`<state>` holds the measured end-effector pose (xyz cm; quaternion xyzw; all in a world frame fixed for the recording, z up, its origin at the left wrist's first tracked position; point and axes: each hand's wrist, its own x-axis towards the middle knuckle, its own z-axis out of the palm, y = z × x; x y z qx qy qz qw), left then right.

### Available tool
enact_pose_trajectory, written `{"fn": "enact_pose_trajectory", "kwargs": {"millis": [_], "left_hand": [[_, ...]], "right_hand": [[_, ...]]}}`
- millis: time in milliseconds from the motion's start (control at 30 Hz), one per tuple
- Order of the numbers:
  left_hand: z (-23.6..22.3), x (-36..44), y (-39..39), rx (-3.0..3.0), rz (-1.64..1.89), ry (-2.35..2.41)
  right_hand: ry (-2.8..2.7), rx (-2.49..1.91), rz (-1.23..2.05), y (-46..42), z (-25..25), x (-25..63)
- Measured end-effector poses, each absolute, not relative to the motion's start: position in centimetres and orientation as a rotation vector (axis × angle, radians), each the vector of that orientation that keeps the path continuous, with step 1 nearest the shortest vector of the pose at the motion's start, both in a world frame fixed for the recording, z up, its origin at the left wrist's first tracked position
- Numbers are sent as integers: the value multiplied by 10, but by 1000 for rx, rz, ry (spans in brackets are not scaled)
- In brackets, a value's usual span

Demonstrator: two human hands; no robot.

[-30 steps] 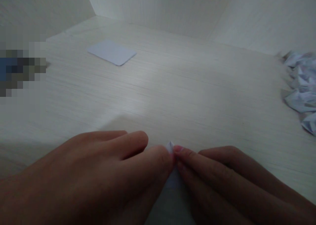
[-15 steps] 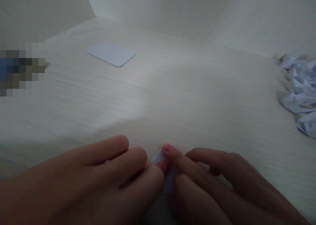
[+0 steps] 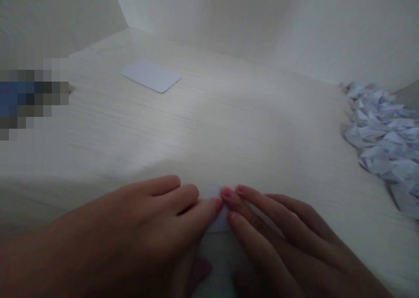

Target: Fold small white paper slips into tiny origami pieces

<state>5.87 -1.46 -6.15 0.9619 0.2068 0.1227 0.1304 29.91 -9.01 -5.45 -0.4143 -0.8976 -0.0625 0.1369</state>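
Observation:
A small white piece of folded paper (image 3: 218,224) lies on the table at the lower middle, largely covered by fingers. My left hand (image 3: 147,219) comes in from the left with its fingers curled, its index fingertip pressing on the paper. From the right, my right hand (image 3: 278,232) holds the paper down with its fingertips bunched close together. The fingertips of both hands nearly meet near the paper's top. Both thumbs are in shadow below, apart from the paper's visible part.
A flat white sheet of paper (image 3: 151,76) lies at the back left of the pale wood-grain table (image 3: 209,136). Several folded white paper pieces (image 3: 389,134) are heaped at the right. Pale walls (image 3: 209,18) rise behind. A pixelated patch (image 3: 29,97) covers the left edge.
My right fingers have flattened and come together on the paper, and my left index fingertip has shifted up it. The paper's lower edge now shows. The view has turned slightly right, revealing more of the heap.

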Motion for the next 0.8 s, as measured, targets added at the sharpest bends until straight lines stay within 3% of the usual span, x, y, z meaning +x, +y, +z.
{"fn": "enact_pose_trajectory", "kwargs": {"millis": [300, 567, 800], "left_hand": [[-41, 70, -6, 3095, 266, 284], [-39, 71, -2, 3182, 206, 174], [-39, 67, 4, 3090, 191, 188]], "right_hand": [[-2539, -1453, -134, -136, -43, 300], [-2346, -1598, 37, -139, -47, 282], [-2279, -1662, 2, -142, -49, 280]]}}
